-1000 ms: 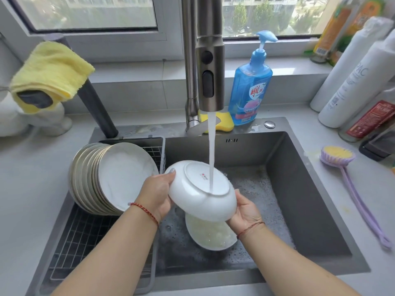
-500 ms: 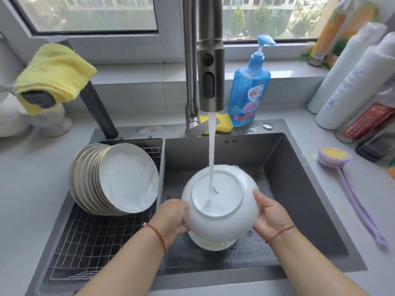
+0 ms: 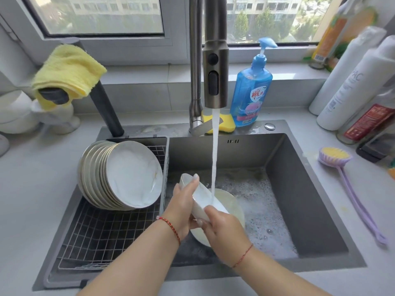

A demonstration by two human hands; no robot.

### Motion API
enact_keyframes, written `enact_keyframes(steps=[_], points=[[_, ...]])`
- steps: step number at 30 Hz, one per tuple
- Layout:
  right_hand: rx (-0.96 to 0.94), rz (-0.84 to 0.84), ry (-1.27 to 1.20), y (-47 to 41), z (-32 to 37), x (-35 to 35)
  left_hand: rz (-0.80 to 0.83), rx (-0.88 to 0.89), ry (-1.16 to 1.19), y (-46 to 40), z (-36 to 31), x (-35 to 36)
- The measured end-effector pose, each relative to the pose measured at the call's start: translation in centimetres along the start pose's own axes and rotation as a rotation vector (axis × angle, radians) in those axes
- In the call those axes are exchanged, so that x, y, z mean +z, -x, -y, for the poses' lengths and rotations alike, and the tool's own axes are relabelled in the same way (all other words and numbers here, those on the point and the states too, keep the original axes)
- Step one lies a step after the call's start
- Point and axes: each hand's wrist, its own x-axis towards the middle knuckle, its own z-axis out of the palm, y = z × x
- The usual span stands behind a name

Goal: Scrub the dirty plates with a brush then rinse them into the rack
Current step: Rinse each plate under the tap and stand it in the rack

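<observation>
While tap stream (image 3: 214, 159) falls, left hand (image 3: 181, 207) and right hand (image 3: 224, 229) both grasp tilted white plate (image 3: 203, 199) over sink (image 3: 299, 189); rinsed plates (image 3: 119, 176) stand in rack (image 3: 102, 236)

Glossy plate (image 3: 203, 201) — brushed-metal sink (image 3: 299, 199)

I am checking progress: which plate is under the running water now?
The plate gripped on edge by left hand and right hand; another lies in the sink.

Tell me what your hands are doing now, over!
Left hand and right hand both grip the white plate, tilted on edge under the water stream. Another plate lies beneath it. Rack side open; nothing blocking.
</observation>
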Motion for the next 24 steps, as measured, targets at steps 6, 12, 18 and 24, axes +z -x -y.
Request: enact_keyframes(steps=[6,12,18,24], points=[[0.062,0.269,-0.450,-1.0,1.3,0.2,-0.117,0.211,0.016,0.3,1.9,-1.3],[0.081,0.360,-0.257,-5.0,0.4,0.7,-0.004,0.256,-0.044,1.7,2.2,-0.9],[0.130,0.555,0.516,-4.6,-2.6,-0.8,-0.053,0.326,-0.015,2.5,1.2,-1.9],[0.050,0.530,0.293,0.0,-0.4,-1.1,-0.178,0.382,-0.109,1.5,0.6,-3.3]])
